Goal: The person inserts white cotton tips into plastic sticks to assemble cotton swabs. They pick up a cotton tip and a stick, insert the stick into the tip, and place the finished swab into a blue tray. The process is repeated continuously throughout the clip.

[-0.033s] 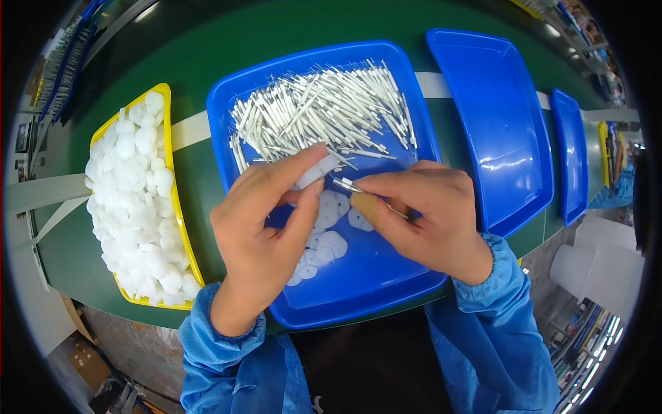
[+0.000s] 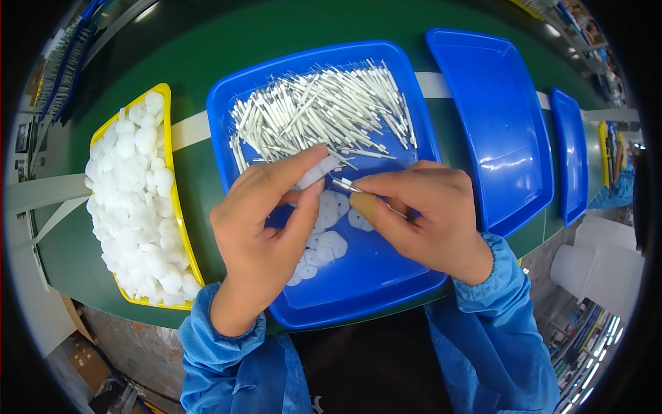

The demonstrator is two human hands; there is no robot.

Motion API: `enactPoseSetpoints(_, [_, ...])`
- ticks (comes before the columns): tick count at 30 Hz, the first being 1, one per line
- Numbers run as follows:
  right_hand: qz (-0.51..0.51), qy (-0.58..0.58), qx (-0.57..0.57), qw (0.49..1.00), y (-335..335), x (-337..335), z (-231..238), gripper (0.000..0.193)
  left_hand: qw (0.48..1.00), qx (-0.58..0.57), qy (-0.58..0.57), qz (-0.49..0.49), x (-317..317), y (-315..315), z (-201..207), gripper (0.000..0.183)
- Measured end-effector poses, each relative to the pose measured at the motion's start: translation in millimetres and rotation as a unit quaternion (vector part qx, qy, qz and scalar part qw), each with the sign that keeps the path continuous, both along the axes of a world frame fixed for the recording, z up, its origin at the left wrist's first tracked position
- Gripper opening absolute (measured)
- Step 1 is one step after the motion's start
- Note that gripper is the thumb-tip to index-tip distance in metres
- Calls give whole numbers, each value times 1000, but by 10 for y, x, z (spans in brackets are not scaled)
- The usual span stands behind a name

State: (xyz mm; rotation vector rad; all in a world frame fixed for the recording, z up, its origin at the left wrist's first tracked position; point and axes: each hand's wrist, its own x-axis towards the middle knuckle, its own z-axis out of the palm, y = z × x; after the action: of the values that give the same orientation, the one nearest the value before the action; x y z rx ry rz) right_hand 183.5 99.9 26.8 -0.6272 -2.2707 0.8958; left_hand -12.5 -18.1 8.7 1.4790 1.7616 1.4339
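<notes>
Above the middle blue tray point(image 2: 358, 283), my left hand point(image 2: 265, 231) pinches a small white plastic piece point(image 2: 317, 172) between thumb and fingers, with its edge toward me. My right hand point(image 2: 431, 221), with a tan covering on its thumb, grips a thin white rod with a metal tip point(image 2: 347, 184). The tip points left at the white piece, apparently with a small gap between them. A heap of similar white rods point(image 2: 310, 103) fills the tray's far half. Beneath my hands lie several white discs point(image 2: 331, 245) with small holes, partly hidden by my fingers.
To the left stands a yellow-rimmed tray point(image 2: 181, 228) heaped with white round pieces point(image 2: 134, 207). A blue tray point(image 2: 503, 152) lies to the right, with a smaller-looking blue tray point(image 2: 571, 159) beyond it. All rest on a green table point(image 2: 172, 41). Another person's blue sleeve point(image 2: 617, 190) shows far right.
</notes>
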Motion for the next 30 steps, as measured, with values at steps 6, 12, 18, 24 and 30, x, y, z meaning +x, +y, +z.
enactPoseSetpoints(6, [-16,-3,22,1000,-2,7,-35,14,999,7,48,-24,-10,25,9,37])
enactPoseSetpoints(12, [-11,1,11,1000,52,-34,-59,12,999,32,-3,15,78,36,-8,43])
enactPoseSetpoints(18, [-22,5,-177,984,-51,-29,-53,12,999,29,35,-14,61,22,34,49])
enactPoseSetpoints(24, [-26,-22,42,999,-8,-24,-64,14,994,43,97,-17,70,17,70,47])
enactPoseSetpoints(30, [-54,-60,226,971,-67,-40,-15,16,991,24,134,-5,115,-22,75,46])
